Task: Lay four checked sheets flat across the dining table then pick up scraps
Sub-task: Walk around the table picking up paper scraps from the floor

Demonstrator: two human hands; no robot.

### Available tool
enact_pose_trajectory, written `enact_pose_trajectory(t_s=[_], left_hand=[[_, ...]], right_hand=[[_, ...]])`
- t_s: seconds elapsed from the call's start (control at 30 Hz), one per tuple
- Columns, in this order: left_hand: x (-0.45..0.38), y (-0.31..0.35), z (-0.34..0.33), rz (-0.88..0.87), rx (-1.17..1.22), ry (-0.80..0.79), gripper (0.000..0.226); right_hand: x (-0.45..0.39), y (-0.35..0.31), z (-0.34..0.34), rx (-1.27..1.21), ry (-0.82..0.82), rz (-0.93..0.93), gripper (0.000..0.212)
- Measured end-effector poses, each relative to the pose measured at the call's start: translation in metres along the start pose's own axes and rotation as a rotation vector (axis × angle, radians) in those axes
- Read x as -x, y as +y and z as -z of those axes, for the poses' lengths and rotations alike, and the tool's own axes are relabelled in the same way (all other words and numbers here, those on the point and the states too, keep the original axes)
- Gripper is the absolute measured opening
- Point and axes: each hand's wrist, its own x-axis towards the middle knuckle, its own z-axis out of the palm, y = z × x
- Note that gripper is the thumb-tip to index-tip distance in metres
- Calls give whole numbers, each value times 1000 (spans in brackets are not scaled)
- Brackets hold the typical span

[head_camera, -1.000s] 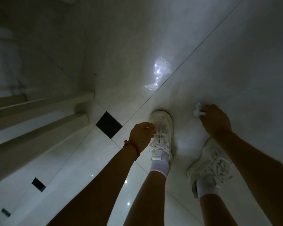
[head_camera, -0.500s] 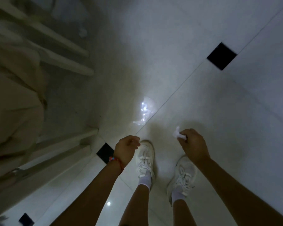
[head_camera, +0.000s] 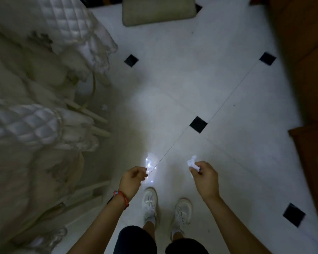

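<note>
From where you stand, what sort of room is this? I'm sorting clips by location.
Probably a home dining room: glossy white floor tiles with black diamond insets, quilted white chair covers on the left, a cushioned seat ahead. The right hand pinches a paper scrap.

Both forearms are bare to the lower edge of the frame; no sleeves are visible. The left wrist carries a red beaded bracelet [head_camera: 122, 198] with one blue bead near its upper end, and a thin dark band sits just behind it. The right wrist is unadorned. The left hand [head_camera: 132, 181] and right hand [head_camera: 206, 177] wear no gloves or rings that can be made out. Dark shorts [head_camera: 136, 241] cover both thighs, ending above the knees. The feet wear white lace-up sneakers [head_camera: 150, 202] with white laces, over white ankle socks [head_camera: 151, 219]
</note>
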Motion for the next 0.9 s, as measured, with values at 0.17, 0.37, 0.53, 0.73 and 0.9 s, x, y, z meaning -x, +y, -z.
enact_pose_trajectory(t_s=[0.17,0.37,0.53,0.73,0.9], left_hand=[[50,49,11,-41,-30,20,19],[83,80,21,-37,-20,34,27],[73,95,39,-21,-26,51,27],[4,135,62,71,5,92,21],[-67,219,80,53,-13,80,16]], right_hand=[[42,-44,57,-67,51,-45,20],[56,-79,103,-144,70,-76,33],[22,-105,110,-111,38,-104,34],[-67,-153,109,-57,50,-128,27],[-140,-208,114,3,57,-115,27]])
